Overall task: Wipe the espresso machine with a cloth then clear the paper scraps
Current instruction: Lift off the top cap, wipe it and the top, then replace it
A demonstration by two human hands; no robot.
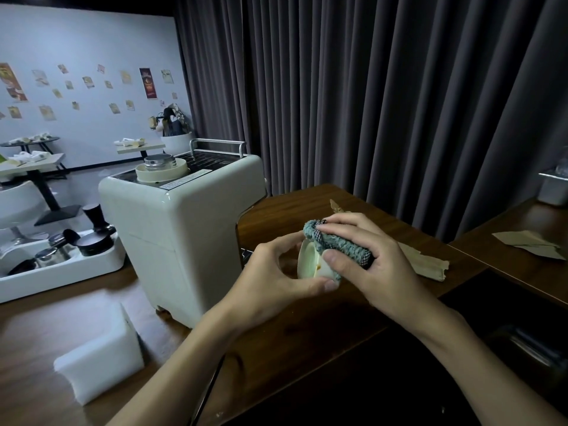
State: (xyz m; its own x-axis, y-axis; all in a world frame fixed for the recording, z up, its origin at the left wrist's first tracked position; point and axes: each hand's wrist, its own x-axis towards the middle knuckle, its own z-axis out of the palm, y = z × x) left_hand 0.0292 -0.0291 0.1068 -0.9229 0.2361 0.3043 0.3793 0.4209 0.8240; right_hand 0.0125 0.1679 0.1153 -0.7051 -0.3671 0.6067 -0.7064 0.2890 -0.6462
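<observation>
Espresso machine (184, 229) stands left of my hands; paper scraps (427, 264) lie just behind them. Right hand (368, 259) curled round the rolled cloth (335, 241), pressed onto a small cream cup (310, 265) my left hand (276, 272) grips; hard rubbing could twist it loose.

Cream, teal and dark brown in front of grey.
The espresso machine (184, 235) is a pale cream with a faint green cast, its top plate dark and its rail silver. The cloth (338, 245) is teal-green in a scale-like knit (its edge is speckled black and white). The cup (310, 265) is off-white with a small brown stain. The paper scraps (428, 265) are tan, the table (307, 204) is dark brown with wood grain, the curtain (384, 87) is charcoal grey in vertical pleats, and the tray (61, 273) and foam block (98, 355) are white.
</observation>
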